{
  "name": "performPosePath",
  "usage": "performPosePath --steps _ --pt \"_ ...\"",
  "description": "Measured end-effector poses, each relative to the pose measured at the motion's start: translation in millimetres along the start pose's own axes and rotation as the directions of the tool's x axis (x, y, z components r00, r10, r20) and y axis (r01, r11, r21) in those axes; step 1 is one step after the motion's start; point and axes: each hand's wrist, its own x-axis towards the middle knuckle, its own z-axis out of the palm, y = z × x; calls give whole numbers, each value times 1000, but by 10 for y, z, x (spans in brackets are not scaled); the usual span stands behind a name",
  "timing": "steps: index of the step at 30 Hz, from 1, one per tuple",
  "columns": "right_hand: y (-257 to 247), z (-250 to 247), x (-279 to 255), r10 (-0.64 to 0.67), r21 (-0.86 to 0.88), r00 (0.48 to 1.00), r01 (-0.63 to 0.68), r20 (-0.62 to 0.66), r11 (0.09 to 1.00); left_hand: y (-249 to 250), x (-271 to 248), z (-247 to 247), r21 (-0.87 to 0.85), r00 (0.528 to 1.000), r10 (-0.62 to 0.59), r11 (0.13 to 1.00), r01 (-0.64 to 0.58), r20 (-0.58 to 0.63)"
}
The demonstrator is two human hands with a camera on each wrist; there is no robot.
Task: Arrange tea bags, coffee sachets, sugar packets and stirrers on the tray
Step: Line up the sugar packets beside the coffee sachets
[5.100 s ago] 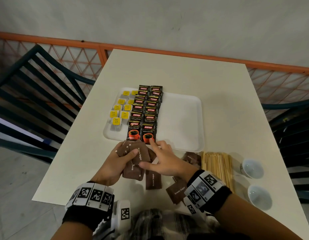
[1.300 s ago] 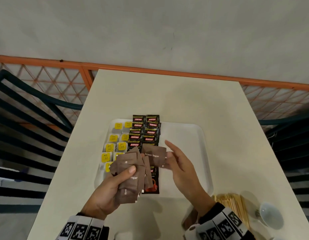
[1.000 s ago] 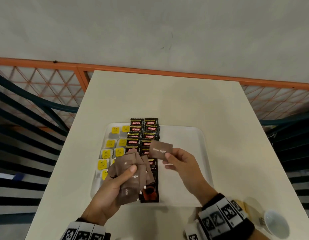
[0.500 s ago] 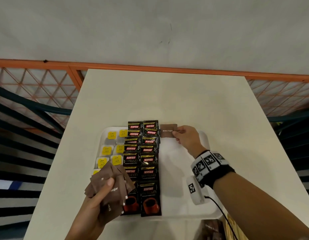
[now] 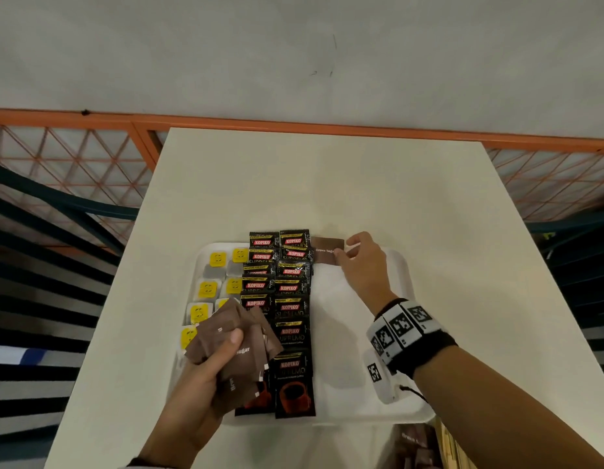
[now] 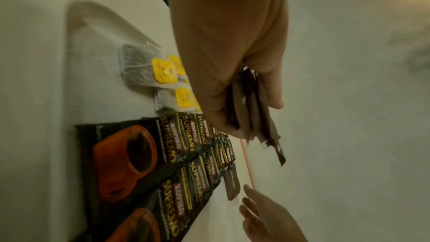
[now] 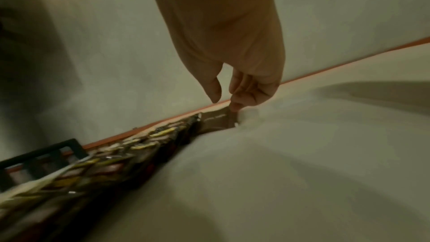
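A white tray (image 5: 408, 275) carries yellow-tagged tea bags (image 5: 207, 289) on its left and two columns of black coffee sachets (image 5: 290, 309) in the middle. One brown sugar packet (image 5: 326, 251) lies at the tray's far edge, right of the coffee. My right hand (image 5: 345, 249) is at its right end. In the right wrist view the fingertips (image 7: 235, 107) touch the packet (image 7: 217, 119) while the thumb hangs clear. Over the tray's near left, my left hand (image 5: 231, 343) grips a fan of several brown sugar packets (image 5: 246, 360), also seen edge-on (image 6: 258, 113).
More brown sugar packets (image 5: 412, 441) and wooden stirrers (image 5: 446, 445) lie on the cream table (image 5: 327, 184) at the bottom right, near my right forearm. An orange railing (image 5: 327, 126) runs behind the table. Dark chairs (image 5: 57, 204) stand on both sides.
My right hand took one sugar packet from the fan and carried it to the tray's far edge beside the coffee. My left hand dropped back toward me with the remaining packets.
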Motion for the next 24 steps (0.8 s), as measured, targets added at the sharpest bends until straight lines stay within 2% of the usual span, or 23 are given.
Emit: performPosePath --steps 3,6,8,10,16,20,24 --pt "-228 -58 -298 -100 20 982 98 162 995 25 57 108 -27 999 37 999 -37 -6" --pt "-423 -120 -674 -151 120 880 108 450 987 66 102 197 -74 998 68 995 -67 4" --pt "-481 -126 -886 -177 216 817 66 549 974 90 129 246 -100 995 99 990 -99 2" --pt "-477 -95 -1029 -197 268 791 44 580 962 101 133 283 -135 994 112 985 -110 5" --pt "-442 -56 -1137 -134 335 808 -82 574 939 95 80 286 -170 997 55 984 -45 59" --pt "-429 -115 -1142 -120 401 791 -167 600 901 84 85 235 -168 996 75 983 -68 38" --pt "-393 -143 -1136 -105 451 796 -223 596 864 52 106 212 -138 994 106 985 -107 -9"
